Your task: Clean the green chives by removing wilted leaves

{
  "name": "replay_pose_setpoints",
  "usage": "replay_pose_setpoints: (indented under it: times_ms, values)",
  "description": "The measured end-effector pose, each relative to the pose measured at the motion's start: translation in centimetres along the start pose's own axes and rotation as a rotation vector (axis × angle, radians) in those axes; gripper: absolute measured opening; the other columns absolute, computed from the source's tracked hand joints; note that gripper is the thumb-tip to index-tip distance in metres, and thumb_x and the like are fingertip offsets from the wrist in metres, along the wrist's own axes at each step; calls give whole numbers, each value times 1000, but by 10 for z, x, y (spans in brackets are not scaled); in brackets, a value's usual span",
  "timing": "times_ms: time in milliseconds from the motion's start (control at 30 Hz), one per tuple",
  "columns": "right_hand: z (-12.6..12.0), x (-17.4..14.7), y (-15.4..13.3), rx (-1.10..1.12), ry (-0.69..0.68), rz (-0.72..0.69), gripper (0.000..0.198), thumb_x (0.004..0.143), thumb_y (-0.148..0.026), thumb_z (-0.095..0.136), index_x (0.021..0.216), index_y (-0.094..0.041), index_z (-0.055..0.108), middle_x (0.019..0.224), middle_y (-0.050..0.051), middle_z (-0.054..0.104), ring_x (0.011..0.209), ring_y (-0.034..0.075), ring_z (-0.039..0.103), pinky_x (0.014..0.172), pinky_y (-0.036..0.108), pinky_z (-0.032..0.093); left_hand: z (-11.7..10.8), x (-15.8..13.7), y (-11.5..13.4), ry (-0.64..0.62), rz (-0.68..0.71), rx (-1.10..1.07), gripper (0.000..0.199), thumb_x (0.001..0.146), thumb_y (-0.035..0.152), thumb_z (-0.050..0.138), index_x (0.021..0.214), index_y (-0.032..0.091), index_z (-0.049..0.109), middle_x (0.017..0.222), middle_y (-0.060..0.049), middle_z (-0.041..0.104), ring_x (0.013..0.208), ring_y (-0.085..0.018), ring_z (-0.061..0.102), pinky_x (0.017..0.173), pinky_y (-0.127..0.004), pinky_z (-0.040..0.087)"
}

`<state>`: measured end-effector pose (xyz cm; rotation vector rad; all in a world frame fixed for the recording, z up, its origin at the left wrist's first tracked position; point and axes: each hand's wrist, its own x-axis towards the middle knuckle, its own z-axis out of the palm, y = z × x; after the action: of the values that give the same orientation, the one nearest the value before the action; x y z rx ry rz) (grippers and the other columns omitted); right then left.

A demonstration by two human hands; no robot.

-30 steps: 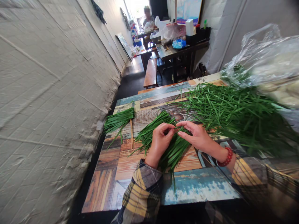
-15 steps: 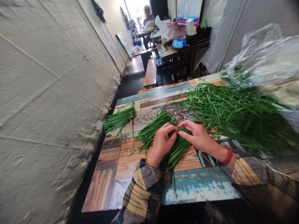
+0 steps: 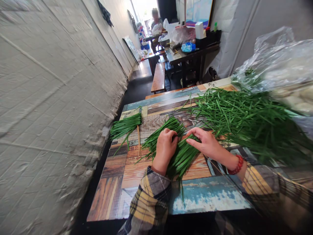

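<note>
Long green garlic chives lie in a front bundle point(image 3: 184, 156) on the patchwork-patterned table, with their even ends towards my right hand. My right hand point(image 3: 207, 143) is at those ends, thumb and forefinger apart in a curve, touching the chives or just above them. My left hand point(image 3: 165, 148) rests between this bundle and a middle bundle of chives point(image 3: 158, 133). Its fingers are curled in with thumb against them, and what they hold, if anything, is hidden. Further left, another chive bundle point(image 3: 126, 125) lies across thin wooden skewers point(image 3: 139, 140).
A large loose heap of chives point(image 3: 239, 114) covers the table's right side. Behind it stands a clear plastic bag point(image 3: 281, 62) with pale contents. A white brick wall point(image 3: 49, 114) runs along the left. Beyond are a bench point(image 3: 158, 76), a cluttered dark table point(image 3: 178, 57) and a person.
My left hand has moved slightly left and away from my right fingertips, leaving a gap between them. My right hand has hardly moved, and more of the front bundle shows.
</note>
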<state>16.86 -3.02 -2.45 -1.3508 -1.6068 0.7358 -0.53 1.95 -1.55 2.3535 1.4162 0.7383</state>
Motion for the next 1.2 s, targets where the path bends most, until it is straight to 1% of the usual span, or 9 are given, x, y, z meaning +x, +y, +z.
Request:
replay_pose_setpoints:
  times_ms: [133, 233, 333, 400, 567, 667, 833, 933, 1200]
  values:
    - [1, 0, 1, 21, -6, -4, 15, 81, -30, 58, 91, -19, 62, 85, 2, 67, 78, 17, 62, 75, 29, 49, 0, -1, 2, -20, 16, 84, 10, 78, 12, 58, 77, 19, 66, 80, -5, 58, 79, -18, 54, 71, -29, 41]
    - [1, 0, 1, 30, -1, -7, 15, 81, -30, 58, 91, -19, 62, 85, 3, 67, 79, 17, 62, 75, 29, 49, -1, 0, 2, 14, 12, 39, 12, 78, 11, 56, 71, 18, 64, 78, -5, 57, 79, -17, 54, 71, -28, 41]
    - [0, 0, -1, -13, 1, -9, 16, 82, -30, 58, 92, -19, 63, 81, 2, 66, 72, 16, 60, 70, 28, 48, -1, 1, 2, 89, -12, -105, 10, 76, 9, 56, 70, 17, 60, 77, -4, 57, 77, -16, 54, 70, -27, 41]
    - [-1, 0, -2, -54, -3, -13, 18, 82, -31, 58, 94, -19, 65, 80, 1, 66, 69, 16, 58, 67, 27, 47, 0, 2, 2, 104, -52, -232, 9, 75, 10, 55, 71, 17, 58, 75, -2, 58, 73, -15, 54, 67, -25, 41]
    - [-3, 0, -2, -109, -26, -7, 19, 83, -30, 58, 95, -18, 67, 76, 1, 66, 67, 16, 58, 66, 27, 45, 3, 2, 5, 2, -167, -658, 5, 77, 17, 55, 82, 16, 57, 74, 0, 59, 68, -12, 55, 63, -22, 41]
    - [-3, 1, -3, -117, -36, -2, 19, 83, -31, 57, 94, -19, 67, 76, 1, 66, 65, 15, 57, 65, 27, 44, 2, 2, 9, -18, -224, -772, 7, 76, 20, 56, 83, 16, 56, 73, 0, 58, 66, -11, 54, 61, -21, 41]
    - [-3, 1, -3, -111, -24, 7, 20, 83, -32, 58, 94, -19, 68, 72, 0, 65, 64, 15, 57, 63, 27, 43, -1, 3, 13, -27, -247, -785, 9, 71, 20, 64, 76, 15, 58, 67, 2, 55, 60, -9, 48, 57, -19, 38]
    - [-3, 1, -3, -110, -19, 2, 20, 82, -31, 58, 94, -18, 68, 73, 0, 65, 64, 15, 56, 63, 26, 43, -1, 2, 14, -33, -245, -777, 8, 72, 21, 64, 75, 14, 59, 65, 2, 55, 59, -8, 47, 56, -19, 37]
    - [-2, 0, -2, -111, -5, -12, 19, 83, -30, 58, 94, -18, 67, 69, -1, 61, 62, 14, 53, 61, 25, 41, -1, 1, 15, -62, -215, -683, 10, 75, 22, 61, 76, 13, 66, 70, -1, 62, 63, -11, 51, 59, -21, 40]
